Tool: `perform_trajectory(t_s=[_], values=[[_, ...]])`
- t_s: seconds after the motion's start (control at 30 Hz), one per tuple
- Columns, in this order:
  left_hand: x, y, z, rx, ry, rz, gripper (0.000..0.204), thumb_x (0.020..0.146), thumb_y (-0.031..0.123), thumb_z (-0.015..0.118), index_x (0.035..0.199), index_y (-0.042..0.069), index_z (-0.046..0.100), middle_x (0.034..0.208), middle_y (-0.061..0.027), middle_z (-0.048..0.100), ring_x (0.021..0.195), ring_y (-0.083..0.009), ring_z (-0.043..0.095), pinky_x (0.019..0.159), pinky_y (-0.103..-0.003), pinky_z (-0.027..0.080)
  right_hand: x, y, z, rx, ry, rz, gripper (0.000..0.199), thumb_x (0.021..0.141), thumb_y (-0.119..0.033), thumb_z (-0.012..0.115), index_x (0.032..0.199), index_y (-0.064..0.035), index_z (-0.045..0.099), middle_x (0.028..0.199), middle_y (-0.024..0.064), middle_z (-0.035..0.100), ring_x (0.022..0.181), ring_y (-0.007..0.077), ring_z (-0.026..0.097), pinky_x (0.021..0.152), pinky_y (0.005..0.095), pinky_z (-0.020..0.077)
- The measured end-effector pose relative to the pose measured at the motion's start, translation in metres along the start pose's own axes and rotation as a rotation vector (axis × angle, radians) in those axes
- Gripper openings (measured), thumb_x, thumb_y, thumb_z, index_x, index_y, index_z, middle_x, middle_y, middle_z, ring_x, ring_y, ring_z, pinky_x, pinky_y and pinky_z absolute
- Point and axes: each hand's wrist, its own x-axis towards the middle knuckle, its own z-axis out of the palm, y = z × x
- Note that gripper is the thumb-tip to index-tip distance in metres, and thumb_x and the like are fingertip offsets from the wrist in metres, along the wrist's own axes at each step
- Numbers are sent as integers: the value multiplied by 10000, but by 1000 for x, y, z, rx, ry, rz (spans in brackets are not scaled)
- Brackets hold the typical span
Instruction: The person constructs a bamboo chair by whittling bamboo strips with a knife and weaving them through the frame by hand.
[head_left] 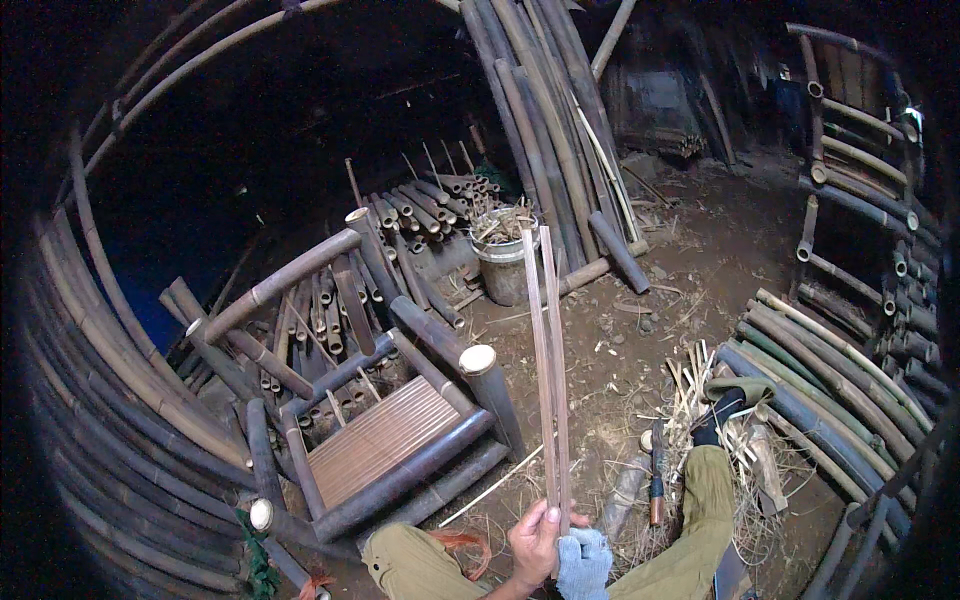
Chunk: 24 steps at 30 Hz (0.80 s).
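Hands: left hand (535, 540) bare, right hand (583, 562) w/ grey glove, both gripping base of two thin bamboo strips (549, 380) held upright, just right of bamboo chair (385, 420), over dirt floor (640, 340).

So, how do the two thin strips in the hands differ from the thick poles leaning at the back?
The strips are thin, flat and pale reddish; the leaning poles are thick, round and grey-brown. The strips are held upright by the left hand and the gloved right hand; the poles rest against the dark back. Both are long and straight.
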Motion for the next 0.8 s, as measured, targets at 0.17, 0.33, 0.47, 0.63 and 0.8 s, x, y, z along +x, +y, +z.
perform_trajectory(t_s=[0.17,0.33,0.47,0.63,0.8], values=[[-3,2,1,-26,97,50,326,1009,249,530,1070,-60,612,802,-145,697,732,-189,687,682,-312,545,2,-5,-1,10,-39,-49,133,956,-234,543,991,-187,662,972,79,623,879,288,608,727,421,496],[-3,-4,-9,-117,52,55,297,994,166,575,1133,-96,591,853,-139,679,757,-197,689,702,-308,558,-4,-7,5,146,-97,157,167,963,-266,520,985,-207,674,951,66,613,855,280,603,710,435,487],[-3,-2,-8,-70,110,61,317,1011,240,542,1049,-67,610,746,-127,674,706,-203,686,679,-329,562,-8,-3,8,96,-173,128,154,965,-257,518,956,-205,662,949,58,608,839,281,595,690,440,482],[-7,-4,-12,-159,94,46,277,999,165,568,1106,-90,592,841,-118,673,748,-181,685,684,-294,554,-2,-17,4,154,-83,167,154,954,-298,567,935,-166,644,868,89,613,764,300,604,650,451,475],[-7,-4,-11,-101,104,39,279,1004,194,559,1078,-71,602,791,-105,662,711,-171,668,666,-289,546,-1,-20,2,264,-51,278,224,935,-353,614,953,-132,643,826,136,624,727,320,618,642,461,480]])
